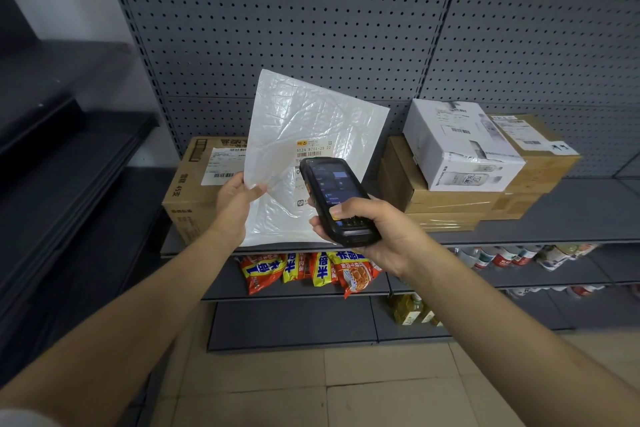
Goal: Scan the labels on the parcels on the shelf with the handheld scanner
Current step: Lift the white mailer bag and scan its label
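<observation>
My left hand (pixel 232 208) pinches the left edge of a white bubble mailer (pixel 304 121) and holds it upright on the grey shelf (pixel 571 215). Its label (pixel 313 148) faces me. My right hand (pixel 377 236) grips a black handheld scanner (pixel 334 194), thumb on the keypad, the scanner's top end right in front of the lower part of the label. A brown carton (pixel 194 191) with a label stands behind the mailer on the left. A white box (pixel 460 149) lies on stacked brown boxes (pixel 540 166) at the right.
A grey pegboard wall (pixel 311 28) backs the shelf. Snack bags (pixel 311 270) lie on the lower shelf, with packets (pixel 512 255) to the right and oil bottles (pixel 412 312) beneath. A dark shelving unit (pixel 62 166) stands at the left. Tiled floor (pixel 346 385) lies below.
</observation>
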{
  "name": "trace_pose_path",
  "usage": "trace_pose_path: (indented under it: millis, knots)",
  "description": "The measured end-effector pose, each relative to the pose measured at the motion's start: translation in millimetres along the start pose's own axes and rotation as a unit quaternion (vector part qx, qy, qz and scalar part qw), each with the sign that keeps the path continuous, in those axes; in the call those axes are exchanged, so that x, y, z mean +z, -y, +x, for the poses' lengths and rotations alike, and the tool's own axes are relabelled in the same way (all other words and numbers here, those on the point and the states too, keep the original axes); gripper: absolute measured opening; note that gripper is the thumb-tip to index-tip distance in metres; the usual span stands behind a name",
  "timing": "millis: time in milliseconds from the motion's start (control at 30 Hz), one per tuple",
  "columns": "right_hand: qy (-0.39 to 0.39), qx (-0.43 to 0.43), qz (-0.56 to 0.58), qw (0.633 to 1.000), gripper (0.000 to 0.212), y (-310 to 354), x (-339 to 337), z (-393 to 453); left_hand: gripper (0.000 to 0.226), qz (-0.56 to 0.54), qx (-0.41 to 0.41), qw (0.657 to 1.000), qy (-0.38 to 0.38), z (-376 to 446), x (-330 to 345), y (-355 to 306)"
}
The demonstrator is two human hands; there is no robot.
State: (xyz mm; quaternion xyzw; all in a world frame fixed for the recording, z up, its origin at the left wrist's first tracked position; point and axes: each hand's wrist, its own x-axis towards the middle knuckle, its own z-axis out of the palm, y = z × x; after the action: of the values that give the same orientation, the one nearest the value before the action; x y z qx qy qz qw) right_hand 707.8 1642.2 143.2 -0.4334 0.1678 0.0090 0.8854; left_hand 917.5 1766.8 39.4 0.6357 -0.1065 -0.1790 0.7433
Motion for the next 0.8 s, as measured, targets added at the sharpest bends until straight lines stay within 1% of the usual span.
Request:
trace_pose_path:
  millis: [133, 267, 400, 567, 667, 800]
  knots:
    - [0.000, -0.002, 0.012, 1.000, 0.054, -1.9, -2.3, 3.4, 0.026, -0.004, 0.000, 1.000, 0.000, 0.9, -1.2, 0.1]
    - [-0.002, -0.007, 0.005, 1.000, 0.062, -4.0, -4.9, 5.2, 0.027, -0.004, -0.002, 1.000, 0.001, 3.3, -3.7, 1.8]
    - [0.003, -0.006, 0.004, 1.000, 0.062, -4.9, -3.8, 5.1, 0.027, -0.003, -0.001, 1.000, 0.000, 5.5, -5.1, 2.0]
    - [0.000, -0.003, 0.006, 1.000, 0.055, -5.5, -2.9, 8.0, 0.026, -0.006, -0.006, 1.000, -0.001, 7.5, -6.4, 1.9]
    - [-0.002, -0.003, -0.002, 1.000, 0.062, -7.5, -2.4, 9.2, 0.026, -0.006, -0.004, 1.000, 0.000, 7.8, -6.8, 1.3]
    - [0.004, -0.011, -0.004, 1.000, 0.063, -8.0, -1.8, 9.2, 0.026, -0.005, -0.002, 1.000, 0.002, 8.9, -10.4, 2.7]
